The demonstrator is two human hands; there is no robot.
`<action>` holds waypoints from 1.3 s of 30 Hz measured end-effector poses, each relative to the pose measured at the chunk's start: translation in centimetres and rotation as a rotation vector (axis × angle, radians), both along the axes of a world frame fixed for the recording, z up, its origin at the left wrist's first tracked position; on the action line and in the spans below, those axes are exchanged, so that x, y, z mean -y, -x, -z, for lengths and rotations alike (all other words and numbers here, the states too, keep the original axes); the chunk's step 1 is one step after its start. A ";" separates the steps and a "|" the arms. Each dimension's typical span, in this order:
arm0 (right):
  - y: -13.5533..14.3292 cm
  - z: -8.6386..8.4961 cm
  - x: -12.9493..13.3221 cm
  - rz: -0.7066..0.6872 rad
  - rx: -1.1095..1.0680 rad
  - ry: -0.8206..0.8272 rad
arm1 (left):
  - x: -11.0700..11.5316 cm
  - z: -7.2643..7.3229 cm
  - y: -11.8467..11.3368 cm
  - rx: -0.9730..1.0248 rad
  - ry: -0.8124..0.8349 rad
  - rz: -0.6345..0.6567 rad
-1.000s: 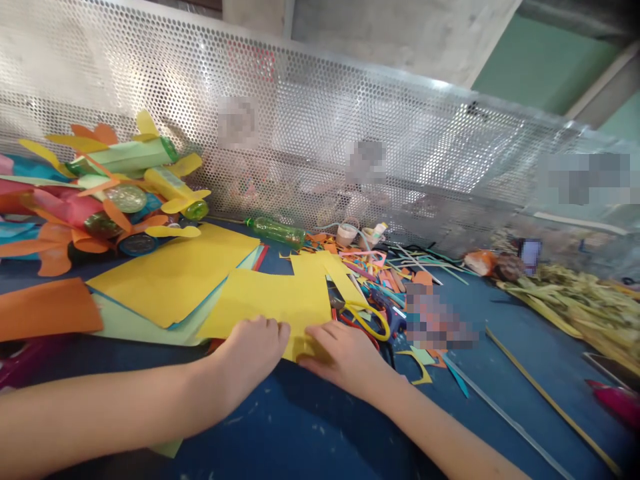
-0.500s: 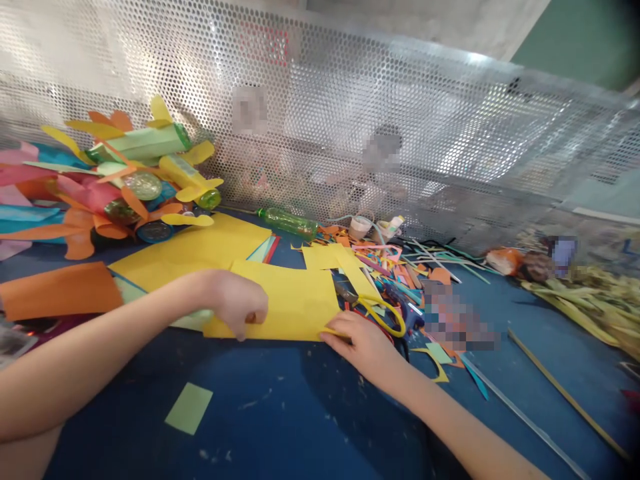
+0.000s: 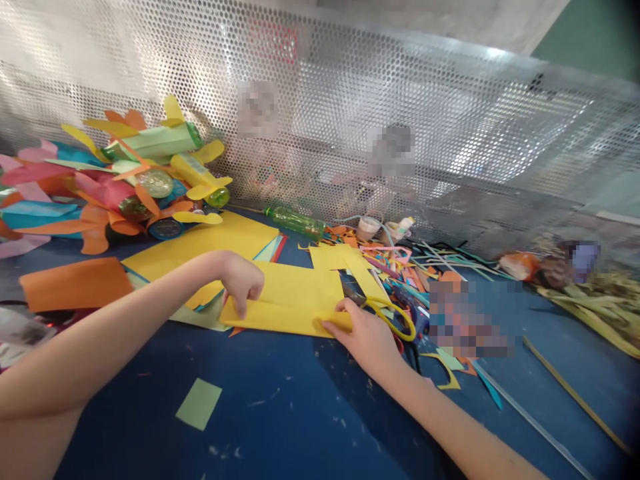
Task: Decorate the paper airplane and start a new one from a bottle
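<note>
A yellow paper sheet [image 3: 300, 287] lies on the blue table, its near edge folded up into a long narrow flap. My left hand [image 3: 241, 280] has curled fingers on the left end of that flap. At the right end, my right hand [image 3: 361, 333] pinches the folded edge between thumb and fingers. Yellow-handled scissors [image 3: 395, 319] rest just beyond my right hand, their blades partly under paper. Larger yellow sheets [image 3: 200, 243] are stacked behind my left forearm, over green and blue ones.
Bottles with paper petals [image 3: 155, 143] are piled at the left. A green bottle [image 3: 297, 222], paper scraps [image 3: 390, 260] and a glue bottle [image 3: 400, 228] lie by the perforated metal screen [image 3: 325, 100]. Corn husks [image 3: 590, 307] and a stick [image 3: 575, 393] are at the right.
The near edge of the yellow sheet, flat before, is now folded up and over. Both hands have stayed at its ends. The whole view has shifted slightly, with things appearing farther right.
</note>
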State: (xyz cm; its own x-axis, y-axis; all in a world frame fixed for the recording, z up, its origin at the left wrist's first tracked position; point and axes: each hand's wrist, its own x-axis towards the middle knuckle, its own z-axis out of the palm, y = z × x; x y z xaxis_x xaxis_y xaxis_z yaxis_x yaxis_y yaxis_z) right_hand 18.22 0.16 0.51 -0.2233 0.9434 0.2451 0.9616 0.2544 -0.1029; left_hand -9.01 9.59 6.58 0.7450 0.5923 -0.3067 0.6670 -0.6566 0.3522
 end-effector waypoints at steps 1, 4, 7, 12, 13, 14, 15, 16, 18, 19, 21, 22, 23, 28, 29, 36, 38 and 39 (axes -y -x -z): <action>0.0 0.0 0.0 -0.001 0.001 -0.001 | 0.3 -0.3 -0.3 -0.082 0.066 0.050; 0.0 0.0 -0.1 0.004 0.010 -0.001 | 1.1 -1.2 -1.1 -0.250 0.101 0.112; 0.1 0.0 -0.2 0.027 0.024 0.008 | 1.8 -1.8 -1.7 -0.313 0.029 0.123; 0.3 -0.1 0.1 0.025 0.047 0.018 | 2.4 -2.1 -2.2 -0.322 -0.025 0.108; 0.3 -0.1 0.1 0.019 0.047 0.013 | 2.4 -2.1 -2.2 -0.336 -0.046 0.095; 0.3 -0.2 0.1 0.015 0.048 0.006 | 2.6 -2.1 -2.2 -0.358 -0.082 0.075; 0.4 -0.2 0.1 0.010 0.050 0.000 | 2.7 -2.0 -2.1 -0.386 -0.133 0.050; 0.4 -0.2 0.1 0.005 0.053 -0.007 | 3.0 -1.9 -2.1 -0.406 -0.197 0.023; 0.4 -0.1 0.0 -0.001 0.060 -0.020 | 3.9 -1.5 -2.2 -0.354 -0.358 -0.012; 0.4 -0.1 0.0 -0.003 0.062 -0.025 | 4.6 -1.1 -2.4 -0.272 -0.438 -0.005; 0.4 -0.1 -0.1 -0.003 0.059 -0.035 | 6.4 -0.1 -3.4 -0.035 -0.548 0.098; 0.3 -0.1 -0.1 -0.007 0.055 -0.040 | 7.5 0.5 -4.1 0.020 -0.544 0.149; 0.3 0.0 -0.1 -0.016 0.049 -0.045 | 8.6 1.3 -4.9 0.032 -0.539 0.157; -0.1 0.5 -0.2 -0.062 0.031 -0.101 | 12.8 4.7 -8.3 -0.034 -0.539 0.070; -0.1 0.7 -0.2 -0.062 0.032 -0.116 | 13.3 5.1 -8.5 -0.054 -0.536 0.050; -0.1 0.9 -0.3 -0.060 0.031 -0.150 | 14.2 5.6 -8.6 -0.096 -0.558 -0.022; -0.1 0.9 -0.3 -0.059 0.031 -0.149 | 14.2 5.6 -8.6 -0.098 -0.554 -0.016; -0.1 0.9 -0.3 -0.060 0.030 -0.147 | 14.2 5.6 -8.7 -0.100 -0.552 -0.016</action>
State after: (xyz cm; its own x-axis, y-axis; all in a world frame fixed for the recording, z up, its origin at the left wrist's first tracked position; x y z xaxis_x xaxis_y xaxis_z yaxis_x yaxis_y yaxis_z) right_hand 18.33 0.47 -0.38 -0.2872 0.8827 0.3720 0.9465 0.3212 -0.0315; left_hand -0.35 -4.57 0.98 0.7175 0.6963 -0.0168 0.6912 -0.7148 -0.1063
